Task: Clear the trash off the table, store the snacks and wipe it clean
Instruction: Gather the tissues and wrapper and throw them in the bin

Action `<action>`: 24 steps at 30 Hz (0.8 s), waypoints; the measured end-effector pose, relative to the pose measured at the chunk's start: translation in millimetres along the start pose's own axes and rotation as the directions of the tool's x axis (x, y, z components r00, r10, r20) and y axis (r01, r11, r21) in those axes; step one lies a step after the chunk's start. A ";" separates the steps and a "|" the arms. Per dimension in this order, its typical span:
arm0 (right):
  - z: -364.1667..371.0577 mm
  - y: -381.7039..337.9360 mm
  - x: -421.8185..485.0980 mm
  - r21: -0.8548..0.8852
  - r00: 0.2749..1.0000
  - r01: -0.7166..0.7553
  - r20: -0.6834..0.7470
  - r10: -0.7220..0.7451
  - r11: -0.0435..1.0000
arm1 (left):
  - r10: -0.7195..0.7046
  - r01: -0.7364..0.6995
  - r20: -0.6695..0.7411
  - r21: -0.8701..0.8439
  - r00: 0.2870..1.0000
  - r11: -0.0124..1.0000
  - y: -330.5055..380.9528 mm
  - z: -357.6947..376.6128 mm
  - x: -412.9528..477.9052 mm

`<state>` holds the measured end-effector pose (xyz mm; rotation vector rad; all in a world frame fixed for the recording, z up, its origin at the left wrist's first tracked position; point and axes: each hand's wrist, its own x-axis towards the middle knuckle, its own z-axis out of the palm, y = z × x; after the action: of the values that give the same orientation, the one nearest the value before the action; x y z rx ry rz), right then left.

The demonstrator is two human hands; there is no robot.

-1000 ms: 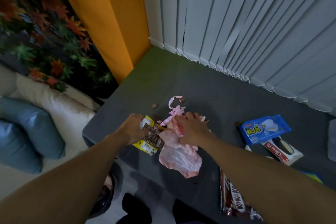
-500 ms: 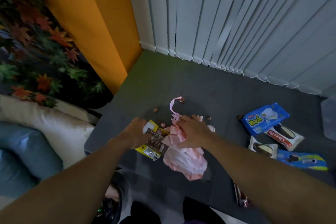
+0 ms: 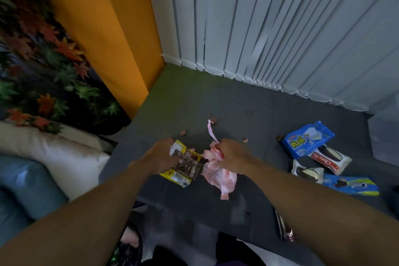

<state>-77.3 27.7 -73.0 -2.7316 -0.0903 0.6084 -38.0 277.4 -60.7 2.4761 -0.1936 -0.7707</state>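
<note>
1. Head cam: left hand (image 3: 160, 155) grips yellow wrapper (image 3: 185, 168), right hand (image 3: 232, 154) clutches pink bag (image 3: 218, 176), both at table (image 3: 194, 101) front-left.
2. Looks early: trash mid-bagging; crumbs (image 3: 183, 133) & snack packs (image 3: 307, 138) on table at right, unstored; no wiping yet.

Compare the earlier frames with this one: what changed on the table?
The right hand has closed round the pink bag, bunching its top tighter. The left hand still grips the yellow wrapper beside it. The snack packs and crumbs lie where they were.
</note>
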 end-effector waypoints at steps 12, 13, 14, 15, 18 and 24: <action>-77.0 11.6 2.4 0.080 0.994 0.048 -0.105 -0.040 0.996 | -0.012 0.013 -0.205 0.002 0.979 1.000 46.1 -17.2 -10.3; -82.3 11.2 2.5 0.082 0.992 0.058 -0.113 -0.049 0.995 | -0.018 0.021 -0.212 0.010 0.977 1.000 49.8 -17.9 -11.8; -87.0 10.7 2.9 0.079 0.990 0.071 -0.125 -0.061 0.994 | -0.027 0.032 -0.226 0.017 0.974 0.999 52.5 -18.6 -13.1; -91.4 9.9 3.1 0.063 0.987 0.085 -0.142 -0.076 0.994 | -0.038 0.043 -0.245 0.015 0.969 0.999 55.2 -19.7 -15.1; -102.2 6.7 5.3 0.033 0.974 0.129 -0.190 -0.120 0.991 | -0.054 0.055 -0.303 -0.004 0.952 0.998 59.6 -22.5 -20.7; -124.3 -8.7 10.0 0.077 0.955 0.205 -0.232 -0.183 0.976 | -0.088 0.109 -0.379 0.035 0.921 0.993 63.1 -30.9 -38.5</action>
<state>-15.6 -1.7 31.7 -2.6319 -0.2628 0.2418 -51.0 248.8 13.0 2.6459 0.0530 -0.3153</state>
